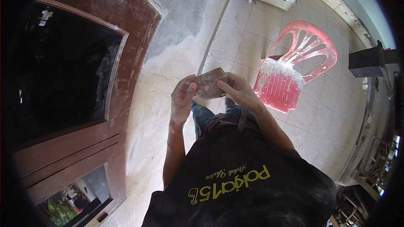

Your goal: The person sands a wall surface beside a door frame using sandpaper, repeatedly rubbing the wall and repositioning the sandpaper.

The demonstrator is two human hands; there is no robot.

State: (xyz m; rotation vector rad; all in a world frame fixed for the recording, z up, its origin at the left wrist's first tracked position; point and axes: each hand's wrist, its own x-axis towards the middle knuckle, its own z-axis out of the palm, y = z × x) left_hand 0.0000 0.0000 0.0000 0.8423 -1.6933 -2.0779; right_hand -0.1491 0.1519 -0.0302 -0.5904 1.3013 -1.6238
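Note:
In front of my body I hold a brown, dust-speckled piece of sandpaper (209,83), roughly rectangular, between both hands. My left hand (183,93) grips its left edge, the thumb on the near face and the fingers behind. On the opposite edge, my right hand (239,89) pinches it with the thumb on top. The fingers behind the sheet are partly hidden.
To the left is a plastered wall (168,33) with pale patches, beside a brown wooden frame (136,29) with dark glass. A red plastic chair (277,86) smeared with white stands on the tiled floor (320,113). Wooden pieces (357,197) lie lower right.

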